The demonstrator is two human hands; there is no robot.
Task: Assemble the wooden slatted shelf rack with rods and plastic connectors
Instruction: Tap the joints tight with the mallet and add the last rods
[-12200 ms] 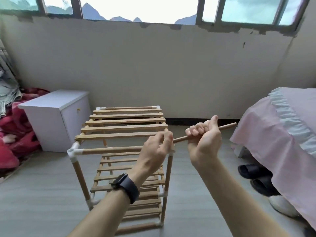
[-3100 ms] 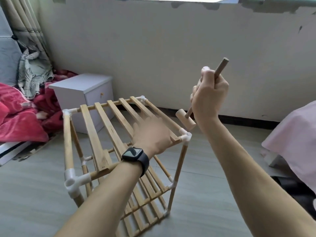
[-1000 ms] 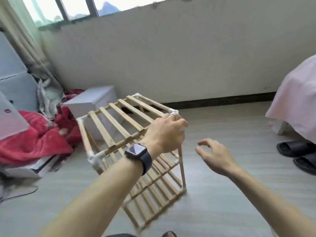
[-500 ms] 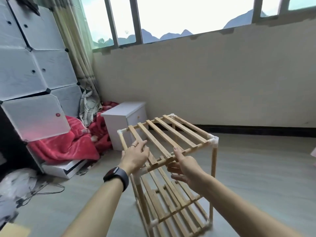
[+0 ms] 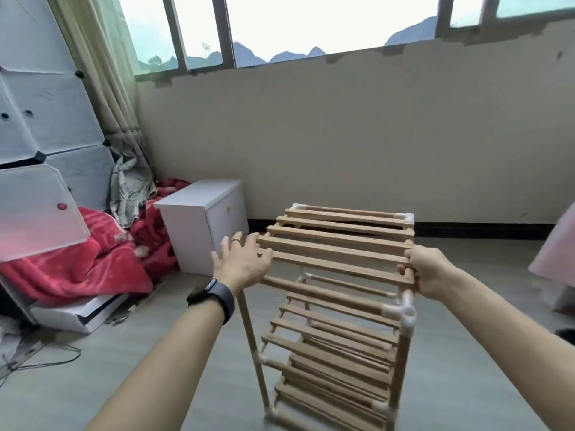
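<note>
Fingers (image 5: 403,270) of the right hand (image 5: 427,272) curled round the top edge of the rack (image 5: 339,244); the left hand (image 5: 241,262) lay spread against the other side. It stood on the floor (image 5: 155,384), seemingly finished; next, probably pressing each connector (image 5: 403,312) home.

I see soft daylight pouring from the windows (image 5: 311,23) at top, their sky blown out white. The wall (image 5: 342,135) beneath is evenly shaded; shadows on the floor (image 5: 161,346) are faint. The wide lens bows the edges, and the left hand (image 5: 241,264) and rack (image 5: 336,253) look slightly smeared.
</note>
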